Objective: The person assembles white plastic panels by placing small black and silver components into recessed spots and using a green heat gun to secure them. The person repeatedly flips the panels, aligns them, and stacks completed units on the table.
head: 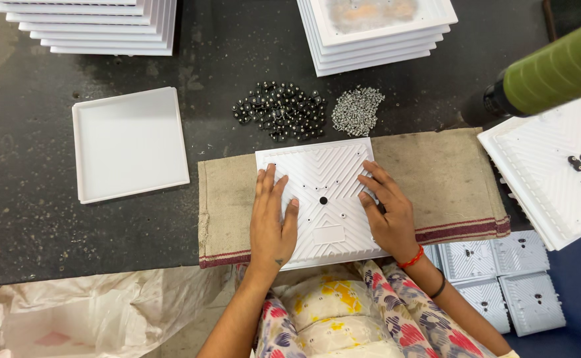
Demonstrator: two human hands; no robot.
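Panel: a square white plastic panel (pixel 327 199) with raised chevron ribs, small holes, one dark round hole near its middle and a blank rectangular patch below it — it lies flat on a tan cloth (pixel 449 179) at the near edge of the dark table (pixel 25 199).
Left hand: the left hand (pixel 272 222) rests palm-down on the panel's left half, fingers stretched out flat, gripping nothing.
Right hand: the right hand (pixel 386 209) rests on the panel's right edge, fingers spread and slightly bent, nothing held.
Behind the panel: a heap of black round knobs (pixel 280 109) and, just beside it, a heap of small silver screws (pixel 358 109).
Left of it: an empty white tray (pixel 130 144), apart from the cloth.
Far edge: two stacks of white trays (pixel 88 26) (pixel 376 36).
Right: another ribbed panel (pixel 555 172) under a green cylinder (pixel 555 69) — more panels (pixel 502 278) lie lower down.
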